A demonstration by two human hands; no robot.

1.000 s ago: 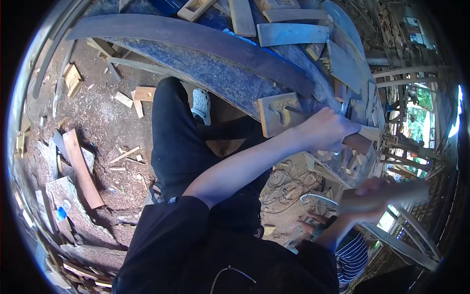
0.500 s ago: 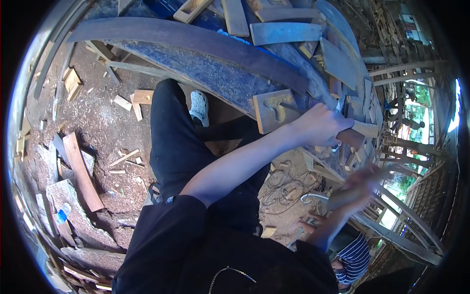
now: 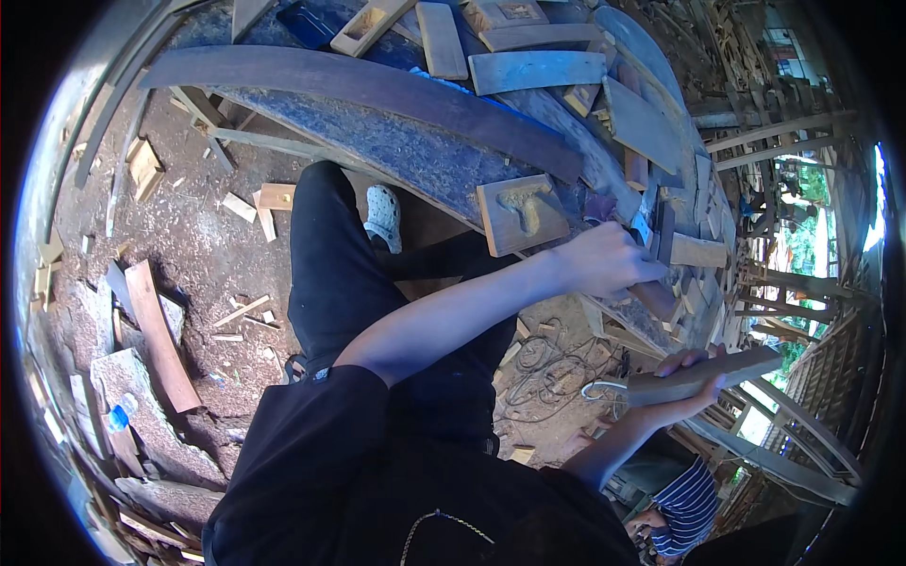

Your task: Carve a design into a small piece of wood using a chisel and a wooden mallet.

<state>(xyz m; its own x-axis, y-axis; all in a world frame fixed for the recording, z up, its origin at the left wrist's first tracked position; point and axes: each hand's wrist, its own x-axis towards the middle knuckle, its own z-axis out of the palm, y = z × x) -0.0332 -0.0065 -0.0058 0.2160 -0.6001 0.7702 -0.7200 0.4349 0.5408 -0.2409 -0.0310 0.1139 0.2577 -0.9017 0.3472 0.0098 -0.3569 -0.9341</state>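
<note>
My left hand point(image 3: 609, 259) is closed on a brown wooden piece point(image 3: 656, 302) at the bench's right front, its forearm crossing over my legs. What lies under those fingers is hidden. Just left of it, a square board point(image 3: 500, 217) with a carved recess rests on the bench point(image 3: 377, 137). A small dark purple object point(image 3: 597, 208) and some narrow pieces lie behind the hand. Lower right, away from the bench edge, my right hand point(image 3: 687, 382) grips a long grey-brown wooden block point(image 3: 741, 363), its fingers wrapped round it.
A long curved plank point(image 3: 359, 80) and several offcuts cover the bench top. Wood scraps point(image 3: 165, 340) litter the floor at left. Cables point(image 3: 543, 368) lie below the bench. A co-worker in a striped top point(image 3: 679, 500) is low at right, near stacked timber point(image 3: 793, 132).
My right hand and its block swung upward, blurred, half a second ago and are now lower and sharper. My left hand has shifted slightly down and left, still gripping. The whole view has shifted slightly.
</note>
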